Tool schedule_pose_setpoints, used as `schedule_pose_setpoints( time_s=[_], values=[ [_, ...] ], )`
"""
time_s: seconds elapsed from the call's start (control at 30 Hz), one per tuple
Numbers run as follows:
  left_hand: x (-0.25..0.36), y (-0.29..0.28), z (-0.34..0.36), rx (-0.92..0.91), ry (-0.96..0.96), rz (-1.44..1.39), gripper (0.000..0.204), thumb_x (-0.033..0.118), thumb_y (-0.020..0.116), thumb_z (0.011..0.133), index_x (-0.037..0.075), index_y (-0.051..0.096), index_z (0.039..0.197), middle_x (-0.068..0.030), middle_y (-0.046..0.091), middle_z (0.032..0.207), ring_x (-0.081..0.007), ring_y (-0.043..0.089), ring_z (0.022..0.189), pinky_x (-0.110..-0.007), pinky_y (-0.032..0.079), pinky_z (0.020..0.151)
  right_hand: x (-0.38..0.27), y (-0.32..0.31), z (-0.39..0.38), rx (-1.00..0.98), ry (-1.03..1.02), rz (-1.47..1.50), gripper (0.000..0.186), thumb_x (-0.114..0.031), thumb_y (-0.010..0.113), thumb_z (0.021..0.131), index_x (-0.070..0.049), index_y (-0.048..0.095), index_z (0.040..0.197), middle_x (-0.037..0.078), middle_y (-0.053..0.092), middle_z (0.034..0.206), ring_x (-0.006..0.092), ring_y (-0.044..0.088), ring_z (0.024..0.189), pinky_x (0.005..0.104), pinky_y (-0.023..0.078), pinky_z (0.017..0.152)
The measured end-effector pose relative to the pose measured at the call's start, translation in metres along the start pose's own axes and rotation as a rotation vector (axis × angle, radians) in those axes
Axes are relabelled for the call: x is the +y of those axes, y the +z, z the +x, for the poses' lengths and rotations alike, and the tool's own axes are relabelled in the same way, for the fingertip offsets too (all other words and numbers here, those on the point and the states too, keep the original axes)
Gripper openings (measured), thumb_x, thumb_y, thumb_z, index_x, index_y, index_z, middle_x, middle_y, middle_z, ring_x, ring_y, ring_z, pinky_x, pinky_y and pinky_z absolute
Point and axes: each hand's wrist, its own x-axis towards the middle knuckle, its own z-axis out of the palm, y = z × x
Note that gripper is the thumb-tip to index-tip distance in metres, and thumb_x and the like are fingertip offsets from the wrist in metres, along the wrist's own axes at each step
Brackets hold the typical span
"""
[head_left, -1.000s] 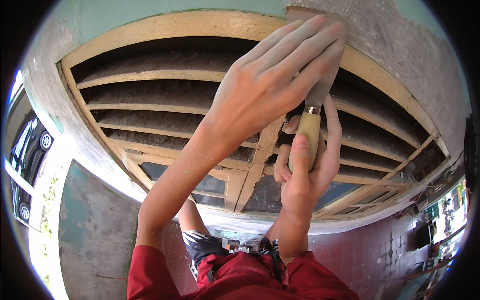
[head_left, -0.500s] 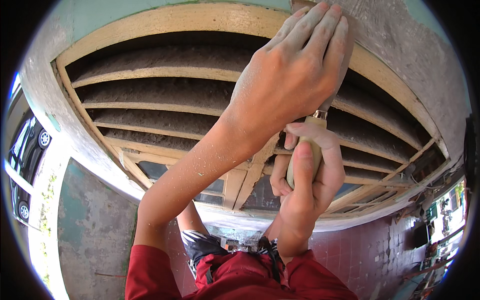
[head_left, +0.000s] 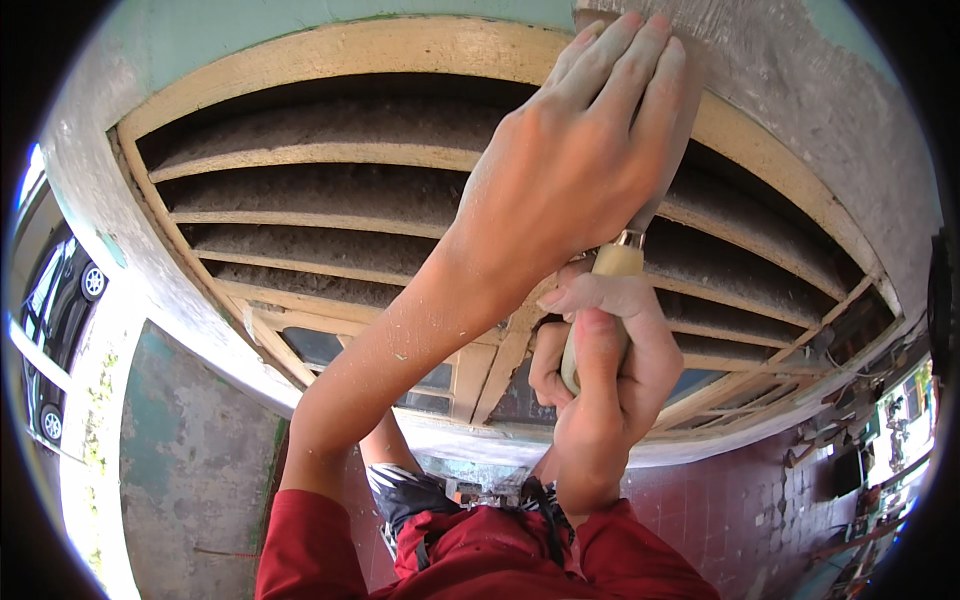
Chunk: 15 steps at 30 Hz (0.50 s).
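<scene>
Held upright in front of a louvred wooden window vent is a scraper with a pale wooden handle [head_left: 618, 262], a metal collar and a flat grey blade. My right hand [head_left: 625, 345] is closed round the handle, thumb along it. My left hand [head_left: 585, 150], dusted with pale powder, lies flat over the blade with fingers stretched upward, hiding most of it. The blade's upper end is at the grey, scraped wall [head_left: 765, 50] above the vent's cream frame [head_left: 400, 42]; its edge is hidden behind my fingers.
Dusty slats [head_left: 320, 155] fill the vent, with window panes below them. A patchy grey-green panel [head_left: 200, 440] stands at lower left, and a dark car [head_left: 62, 290] is beyond it. Red tiles [head_left: 700, 500] cover the floor; clutter [head_left: 860, 480] lies at right.
Both hands and the scraper have shifted slightly down and to the left together. The whole view has also moved a little. My grip looks the same.
</scene>
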Motion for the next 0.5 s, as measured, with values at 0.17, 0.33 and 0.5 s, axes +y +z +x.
schedule_pose_setpoints(
  time_s=[0.17, 0.33, 0.5],
  values=[
    [-0.002, 0.005, 0.001, 0.034, 0.009, -0.005, 0.040, 0.014, 0.061, 0.083, -0.011, 0.061, 0.115, -0.0232, 0.065, 0.120, -0.0324, 0.065, 0.113, -0.039, 0.052, 0.102, -0.005, -0.001, 0.003, 0.003, 0.034, 0.038, 0.018, -0.007, 0.046, 0.102, 0.003, 0.059, 0.095, 0.014, 0.060, 0.092, 0.0042, 0.040, 0.041, 0.0202, 0.021, 0.038],
    [0.000, 0.003, -0.001, 0.045, 0.020, -0.002, 0.041, 0.013, 0.062, 0.082, -0.011, 0.061, 0.114, -0.0232, 0.066, 0.118, -0.0326, 0.066, 0.112, -0.039, 0.053, 0.101, -0.006, -0.002, -0.001, 0.004, 0.024, 0.012, 0.018, -0.008, 0.046, 0.102, 0.003, 0.059, 0.096, 0.012, 0.058, 0.088, 0.0042, 0.038, 0.041, 0.0199, 0.021, 0.038],
    [-0.024, 0.023, 0.003, 0.073, 0.190, 0.045, 0.039, 0.008, 0.057, 0.090, -0.017, 0.056, 0.120, -0.0291, 0.062, 0.123, -0.0368, 0.063, 0.118, -0.041, 0.054, 0.101, -0.006, 0.003, 0.006, 0.017, 0.005, 0.044, 0.018, -0.009, 0.047, 0.101, 0.003, 0.059, 0.096, 0.012, 0.058, 0.089, 0.0043, 0.039, 0.042, 0.0199, 0.021, 0.038]
  ],
)
